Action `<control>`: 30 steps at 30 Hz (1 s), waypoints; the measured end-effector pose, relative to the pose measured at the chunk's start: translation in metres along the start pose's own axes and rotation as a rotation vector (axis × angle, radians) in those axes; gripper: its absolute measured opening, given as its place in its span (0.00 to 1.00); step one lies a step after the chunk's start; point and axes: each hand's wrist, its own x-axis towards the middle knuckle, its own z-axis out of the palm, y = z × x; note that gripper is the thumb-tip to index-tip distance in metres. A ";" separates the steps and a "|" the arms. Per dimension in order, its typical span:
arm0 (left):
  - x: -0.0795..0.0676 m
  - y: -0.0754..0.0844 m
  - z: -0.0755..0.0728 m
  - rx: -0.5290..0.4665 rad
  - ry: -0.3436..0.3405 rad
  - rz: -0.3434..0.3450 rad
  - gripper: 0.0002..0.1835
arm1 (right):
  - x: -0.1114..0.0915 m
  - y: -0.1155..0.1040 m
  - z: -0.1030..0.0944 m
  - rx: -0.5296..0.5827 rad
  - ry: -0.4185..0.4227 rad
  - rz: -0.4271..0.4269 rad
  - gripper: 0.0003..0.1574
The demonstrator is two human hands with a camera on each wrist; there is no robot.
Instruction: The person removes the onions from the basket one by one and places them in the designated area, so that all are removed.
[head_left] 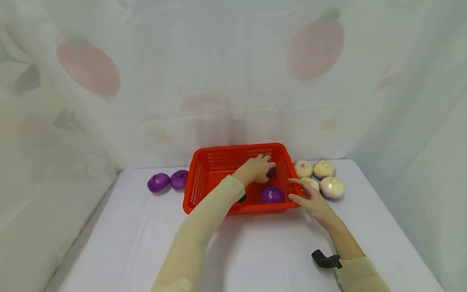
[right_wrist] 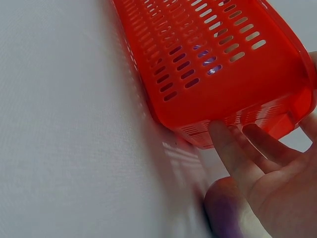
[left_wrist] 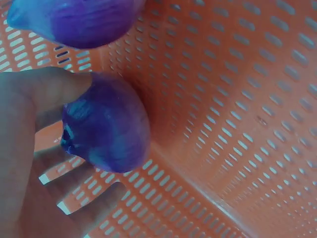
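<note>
My left hand (head_left: 256, 168) reaches into the red plastic basket (head_left: 233, 209) at its right end. There it holds a purple onion (left_wrist: 111, 126), thumb against the onion and fingers around its lower side. Another purple onion (head_left: 271, 195) lies in the basket nearer the front, and its pointed end shows in the left wrist view. My right hand (head_left: 313, 202) grips the basket's right end by the rim. In the right wrist view, fingers (right_wrist: 237, 158) touch the outer wall, while part of the hand passes out of frame at the rim.
Two purple onions (head_left: 158, 183) sit on the white table left of the basket. Several cream-and-purple turnips (head_left: 331, 187) are grouped just beyond its right end, partly behind my right hand. A printed white curtain (head_left: 233, 81) hangs behind the table and along both sides.
</note>
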 end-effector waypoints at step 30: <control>-0.058 -0.055 -0.023 0.004 0.026 -0.055 0.36 | 0.007 0.001 -0.008 -0.036 0.016 -0.007 0.36</control>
